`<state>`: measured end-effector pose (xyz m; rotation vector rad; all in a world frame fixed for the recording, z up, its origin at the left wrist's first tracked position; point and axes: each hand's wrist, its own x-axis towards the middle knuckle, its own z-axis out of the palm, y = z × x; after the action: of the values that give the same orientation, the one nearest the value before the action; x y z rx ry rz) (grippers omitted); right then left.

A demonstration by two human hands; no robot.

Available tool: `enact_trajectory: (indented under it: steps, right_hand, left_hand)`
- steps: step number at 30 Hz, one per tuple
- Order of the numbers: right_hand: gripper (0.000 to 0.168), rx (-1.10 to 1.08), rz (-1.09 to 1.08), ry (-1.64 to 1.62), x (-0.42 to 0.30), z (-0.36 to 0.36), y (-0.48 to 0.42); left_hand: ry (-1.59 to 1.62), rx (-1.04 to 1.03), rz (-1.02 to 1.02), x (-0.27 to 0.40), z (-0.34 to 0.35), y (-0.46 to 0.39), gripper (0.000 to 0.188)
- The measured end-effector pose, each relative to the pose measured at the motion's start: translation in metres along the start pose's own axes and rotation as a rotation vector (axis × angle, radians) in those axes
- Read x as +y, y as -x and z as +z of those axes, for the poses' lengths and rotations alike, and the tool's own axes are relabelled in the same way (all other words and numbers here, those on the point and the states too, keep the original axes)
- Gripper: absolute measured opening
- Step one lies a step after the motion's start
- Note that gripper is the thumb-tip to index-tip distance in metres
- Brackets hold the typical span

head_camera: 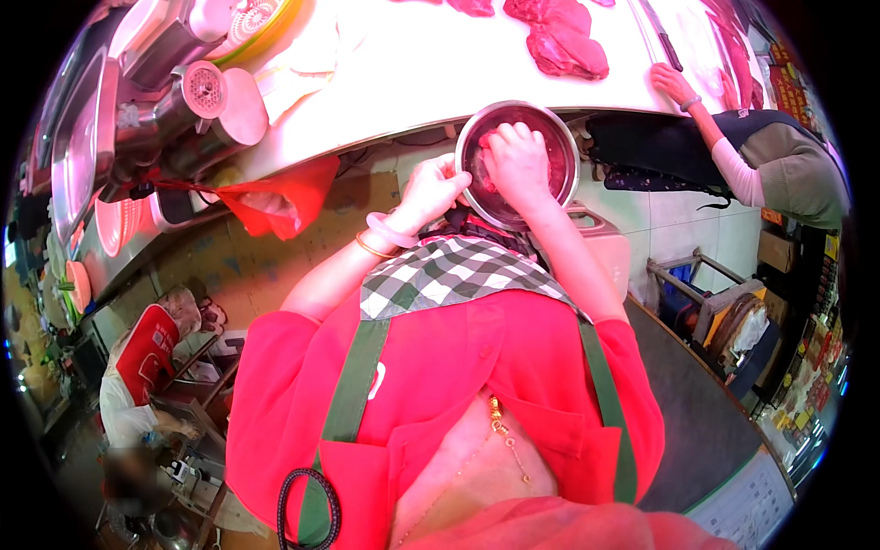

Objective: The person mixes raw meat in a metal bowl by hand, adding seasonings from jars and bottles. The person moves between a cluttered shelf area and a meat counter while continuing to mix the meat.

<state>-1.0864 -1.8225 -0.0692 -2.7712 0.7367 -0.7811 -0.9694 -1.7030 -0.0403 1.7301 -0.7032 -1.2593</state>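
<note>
A round metal bowl (572,165) is held in front of my body, just below the counter edge. My left hand (433,189) grips its left rim, thumb toward the inside. Down in the bowl, my right hand (517,158) has its fingers curled into red meat (487,165), which shows along the left side of the hand. The fingertips and most of that meat are hidden beneath the hand. Beyond the bowl, several large pieces of raw red meat (564,45) lie on the brightly lit white counter (412,75).
A metal meat grinder (203,89) stands on the counter at the left, with a red plastic bag (275,196) hanging below. At the right, a co-worker's hand (672,84) rests beside a knife (665,45). Another person in a red apron (146,350) is at lower left. A stool frame (708,282) stands right.
</note>
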Motion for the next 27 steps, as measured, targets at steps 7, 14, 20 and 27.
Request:
enact_trajectory:
  steps: [7, 14, 20, 27]
  right_hand:
    - [0.012, -0.005, 0.15, -0.247, 0.023, -0.031, 0.021]
    - [0.011, -0.039, 0.209, -0.18, 0.034, -0.045, 0.035]
    - [0.014, 0.107, 0.287, -0.091, 0.036, -0.038, 0.02]
    - [0.014, -0.107, 0.208, -0.292, 0.029, -0.038, 0.02]
  left_hand:
    - [-0.075, 0.001, 0.002, -0.004, -0.008, -0.008, 0.014]
    - [-0.073, -0.014, 0.018, 0.004, -0.003, -0.008, 0.015]
    - [-0.131, -0.002, 0.063, -0.015, -0.008, -0.018, 0.014]
    - [-0.116, -0.008, 0.044, -0.012, -0.009, -0.01, 0.014]
